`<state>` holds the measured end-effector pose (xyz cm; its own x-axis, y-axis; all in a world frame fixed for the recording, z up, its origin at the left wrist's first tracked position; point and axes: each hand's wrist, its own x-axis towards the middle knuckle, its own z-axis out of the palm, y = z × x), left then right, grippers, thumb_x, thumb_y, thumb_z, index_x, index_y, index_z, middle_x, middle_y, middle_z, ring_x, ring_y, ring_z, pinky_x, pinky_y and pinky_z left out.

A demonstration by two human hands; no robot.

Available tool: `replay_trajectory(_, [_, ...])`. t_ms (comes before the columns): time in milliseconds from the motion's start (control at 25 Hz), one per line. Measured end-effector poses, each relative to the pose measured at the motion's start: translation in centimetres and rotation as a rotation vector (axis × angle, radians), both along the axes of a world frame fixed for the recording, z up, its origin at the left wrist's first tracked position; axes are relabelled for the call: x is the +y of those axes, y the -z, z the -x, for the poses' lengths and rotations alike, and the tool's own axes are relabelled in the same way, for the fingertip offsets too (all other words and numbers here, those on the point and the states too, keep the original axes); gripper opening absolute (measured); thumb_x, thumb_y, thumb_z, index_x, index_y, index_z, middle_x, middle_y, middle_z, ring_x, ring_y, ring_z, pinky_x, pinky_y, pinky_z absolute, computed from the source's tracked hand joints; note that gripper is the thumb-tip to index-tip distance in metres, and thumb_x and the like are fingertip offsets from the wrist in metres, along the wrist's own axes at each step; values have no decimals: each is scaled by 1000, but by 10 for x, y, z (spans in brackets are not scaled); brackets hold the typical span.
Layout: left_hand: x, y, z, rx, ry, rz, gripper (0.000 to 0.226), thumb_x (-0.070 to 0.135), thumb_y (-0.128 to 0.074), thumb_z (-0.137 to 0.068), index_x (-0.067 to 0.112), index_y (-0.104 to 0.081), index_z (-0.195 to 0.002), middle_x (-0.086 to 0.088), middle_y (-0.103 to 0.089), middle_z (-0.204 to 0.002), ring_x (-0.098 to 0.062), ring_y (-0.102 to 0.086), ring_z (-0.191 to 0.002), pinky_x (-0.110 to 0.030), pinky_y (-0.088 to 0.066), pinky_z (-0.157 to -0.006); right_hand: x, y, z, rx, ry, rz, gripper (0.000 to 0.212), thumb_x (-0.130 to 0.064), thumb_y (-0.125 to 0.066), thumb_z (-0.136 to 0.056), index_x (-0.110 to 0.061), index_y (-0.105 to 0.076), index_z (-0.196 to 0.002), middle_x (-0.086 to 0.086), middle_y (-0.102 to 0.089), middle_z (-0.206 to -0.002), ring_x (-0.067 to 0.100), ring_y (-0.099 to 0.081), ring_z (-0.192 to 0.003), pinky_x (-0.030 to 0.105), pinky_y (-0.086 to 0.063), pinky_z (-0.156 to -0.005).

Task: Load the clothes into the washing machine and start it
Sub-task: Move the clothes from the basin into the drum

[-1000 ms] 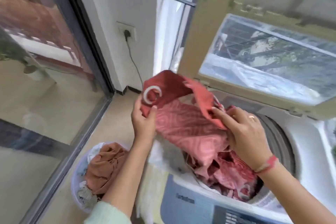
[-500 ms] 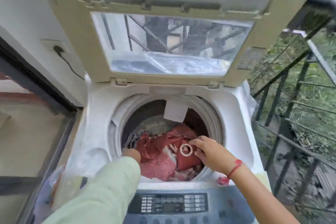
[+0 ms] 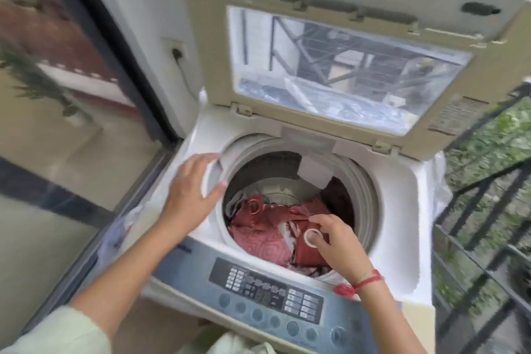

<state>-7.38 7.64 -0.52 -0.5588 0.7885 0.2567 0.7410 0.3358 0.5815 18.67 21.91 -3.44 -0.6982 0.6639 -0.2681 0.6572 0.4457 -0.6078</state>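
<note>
A white top-loading washing machine [image 3: 402,210] stands before me with its windowed lid [image 3: 342,72] raised upright. Red patterned cloth with white rings [image 3: 264,236] lies bunched in the drum. My right hand [image 3: 336,244] reaches into the drum and rests on the cloth, fingers pinching it near a white ring. My left hand [image 3: 192,190] hovers over the drum's left rim, fingers spread, holding nothing. The control panel [image 3: 267,293] with buttons runs along the front edge.
A sliding glass door [image 3: 57,129] is at the left, with a wall socket and cable [image 3: 176,52] beside the machine. A dark metal railing [image 3: 488,210] with greenery behind it borders the right side. Pale fabric [image 3: 238,345] shows at the bottom edge.
The red cloth went from held above the machine into the drum. My left hand came out of the drum and now hovers open over the left rim; my right hand stays on the cloth.
</note>
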Motion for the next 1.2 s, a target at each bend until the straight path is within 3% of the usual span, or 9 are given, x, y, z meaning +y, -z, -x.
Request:
replay_trajectory(200, [-164,-10,30,-129,-486,-3,45,13,-65,-86,13,-49,-127,-11,-49,-124,-30,-46,-113,-36,-36,-92,-57,-31,78,302,-95,-103,19,-22,-61,-88,-20,-65,-106,-8,-62,-106,9,-59,-99,30,-48,-91])
replay_trajectory(440, [-284,40,75,-223,-482,43,64,49,-49,-78,7,-49,-126,-10,-51,-120,-20,-43,-115,-24,-31,-94,-197,-68,203,355,-397,112,21,-28,-61,-90,-29,-63,-110,-13,-63,-104,1,-59,-94,16,-47,-79])
replay_trajectory(600, [-360,87,140,-336,-554,49,55,37,-59,-80,3,-52,-123,-14,-55,-122,-24,-46,-116,-23,-31,-95,-286,-50,296,296,-508,194,38,-15,-63,-89,-51,-56,-99,-32,-56,-96,-11,-56,-94,8,-42,-81])
replay_trajectory(680, [-401,117,171,-420,-615,134,48,21,-68,-81,3,-53,-123,-16,-57,-121,-31,-50,-115,-32,-36,-96,-321,-27,334,234,-486,213,39,-9,-63,-87,-46,-58,-99,-35,-51,-100,-8,-55,-97,3,-38,-82])
replay_trajectory(760, [-434,141,187,-541,-655,234,44,13,-69,-82,4,-53,-122,-17,-59,-118,-34,-53,-113,-36,-39,-93,-338,2,360,91,-492,179,29,-3,-61,-86,-21,-65,-108,-21,-55,-105,5,-53,-102,-4,-34,-77])
replay_trajectory(840, [-455,165,197,-633,-653,350,42,17,-67,-83,8,-53,-122,-14,-60,-117,-31,-53,-114,-34,-38,-93,-341,39,380,-114,-533,71,24,-4,-57,-88,-4,-65,-110,2,-64,-111,20,-60,-103,14,-43,-82])
replay_trajectory(920, [-461,190,200,-691,-557,468,43,21,-65,-84,11,-52,-123,-13,-59,-120,-29,-52,-115,-31,-38,-93,-339,77,389,-278,-502,48,24,-5,-55,-87,-2,-66,-107,17,-67,-110,33,-63,-101,33,-45,-83])
replay_trajectory(1080, [-437,238,220,-874,-373,646,40,33,-57,-89,19,-49,-125,-4,-55,-124,-23,-53,-113,-28,-41,-92,-332,161,403,-559,-403,73,32,-8,-52,-88,-4,-59,-119,19,-62,-119,36,-57,-109,36,-44,-88])
replay_trajectory(1200, [-415,289,236,-789,-280,725,42,35,-55,-89,22,-46,-128,-5,-52,-128,-25,-50,-117,-36,-43,-96,-327,234,408,-692,-317,111,45,-11,-56,-85,-9,-51,-130,16,-56,-129,35,-54,-116,37,-44,-97])
